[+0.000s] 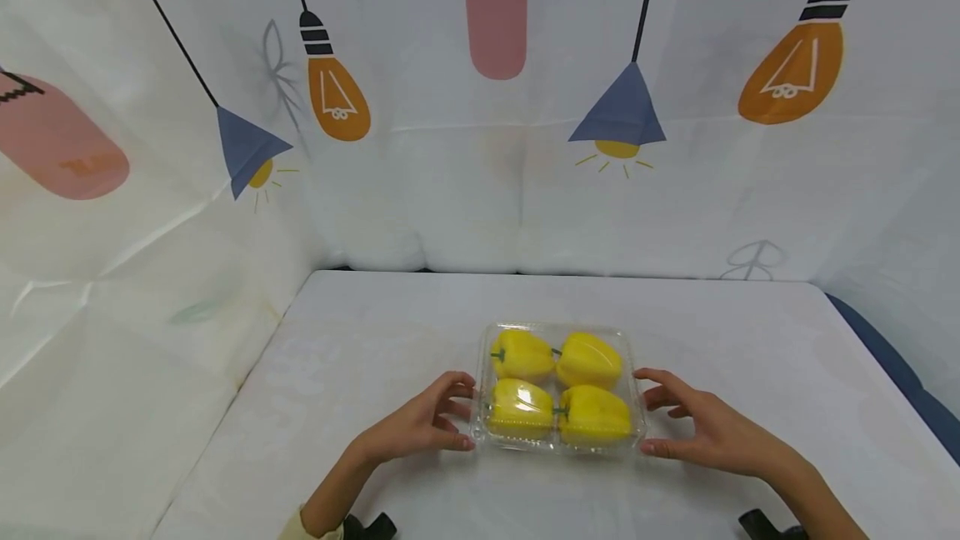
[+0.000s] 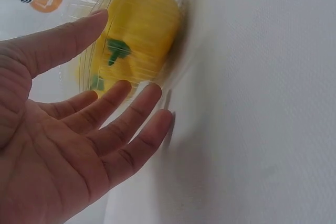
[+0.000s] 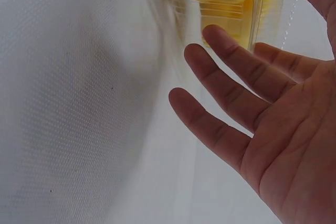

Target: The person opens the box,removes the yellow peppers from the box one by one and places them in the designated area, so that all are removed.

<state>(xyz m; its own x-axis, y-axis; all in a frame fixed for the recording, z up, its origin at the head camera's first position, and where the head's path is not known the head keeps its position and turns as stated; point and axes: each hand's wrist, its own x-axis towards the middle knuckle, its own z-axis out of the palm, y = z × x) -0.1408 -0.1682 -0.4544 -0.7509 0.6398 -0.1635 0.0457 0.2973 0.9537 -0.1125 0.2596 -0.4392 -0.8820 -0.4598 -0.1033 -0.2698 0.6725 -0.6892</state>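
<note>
A clear plastic clamshell box (image 1: 557, 398) lies on the white table, its lid down over several yellow bell peppers (image 1: 588, 359) with green stems. At the box's left side is my left hand (image 1: 431, 419), fingers spread and relaxed, the fingertips right at the rim. Seen from the left wrist, a yellow pepper (image 2: 139, 30) shows through the ribbed plastic wall beyond the thumb. My right hand (image 1: 701, 423) stands at the opposite side with thumb and fingers apart, tips close to the rim. In the right wrist view its fingers (image 3: 220, 95) are loosely extended, and nothing lies in the palm.
The white tabletop (image 1: 375, 332) surrounds the box. Behind it hangs a white cloth (image 1: 450, 190) printed with lamps and bulbs, and more cloth covers the left side. Something dark blue (image 1: 892, 357) shows past the table's right edge.
</note>
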